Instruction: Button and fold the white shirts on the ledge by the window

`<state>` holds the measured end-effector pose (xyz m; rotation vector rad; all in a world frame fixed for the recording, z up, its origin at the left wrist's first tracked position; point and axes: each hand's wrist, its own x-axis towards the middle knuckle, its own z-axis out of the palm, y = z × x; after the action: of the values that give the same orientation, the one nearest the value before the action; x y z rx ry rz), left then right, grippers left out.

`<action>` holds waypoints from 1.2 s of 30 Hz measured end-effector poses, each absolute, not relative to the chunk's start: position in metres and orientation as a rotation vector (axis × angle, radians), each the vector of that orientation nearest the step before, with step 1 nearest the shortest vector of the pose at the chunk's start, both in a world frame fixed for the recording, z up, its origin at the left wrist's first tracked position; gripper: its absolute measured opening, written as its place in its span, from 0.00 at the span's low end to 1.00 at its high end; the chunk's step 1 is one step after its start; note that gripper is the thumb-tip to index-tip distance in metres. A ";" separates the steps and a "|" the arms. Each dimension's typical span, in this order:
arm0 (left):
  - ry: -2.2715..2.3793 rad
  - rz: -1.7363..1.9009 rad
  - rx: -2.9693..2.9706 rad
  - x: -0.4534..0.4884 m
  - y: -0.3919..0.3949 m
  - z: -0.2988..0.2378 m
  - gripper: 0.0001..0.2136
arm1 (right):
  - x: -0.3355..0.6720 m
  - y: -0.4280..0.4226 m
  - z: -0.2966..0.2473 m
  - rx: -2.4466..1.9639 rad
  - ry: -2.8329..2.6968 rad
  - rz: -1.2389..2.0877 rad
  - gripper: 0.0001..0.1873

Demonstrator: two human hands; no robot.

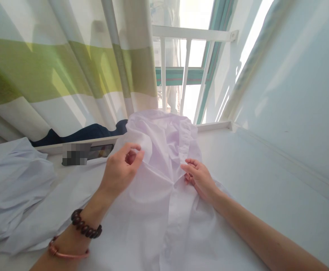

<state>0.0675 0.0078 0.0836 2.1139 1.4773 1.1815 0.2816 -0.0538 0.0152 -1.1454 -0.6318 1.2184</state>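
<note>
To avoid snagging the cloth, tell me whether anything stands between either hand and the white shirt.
Nothing visible does. The right hand is at the front edge of the white shirt, the left hand over its cloth; the dark flat object lies off to the left.

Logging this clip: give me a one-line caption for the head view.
Left hand and right hand at the front of a pale shirt, a sunlit, green-banded curtain beyond.

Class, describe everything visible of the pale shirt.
The pale shirt looks like thin, faintly lilac cloth. It lies spread but creased on the white surface, a front strip running lengthwise, its far end bunched before the railing. The right hand touches its front; the left hand is over its left side. Grips are unclear.
</note>
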 end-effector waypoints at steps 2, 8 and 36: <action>1.385 1.183 1.994 0.069 0.008 0.090 0.10 | 0.282 -0.053 0.018 -1.154 -0.570 1.232 0.22; 0.843 1.110 1.271 0.086 0.009 0.073 0.12 | 0.288 -0.052 0.020 -1.087 -0.615 1.317 0.21; 0.773 0.918 1.163 0.119 -0.006 0.010 0.11 | 0.274 -0.059 -0.001 -1.209 -1.273 0.820 0.13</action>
<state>0.1186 -0.0063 0.0096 1.1634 0.7726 0.9176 0.2741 -0.0592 -0.0015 -1.2094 -1.2734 0.8199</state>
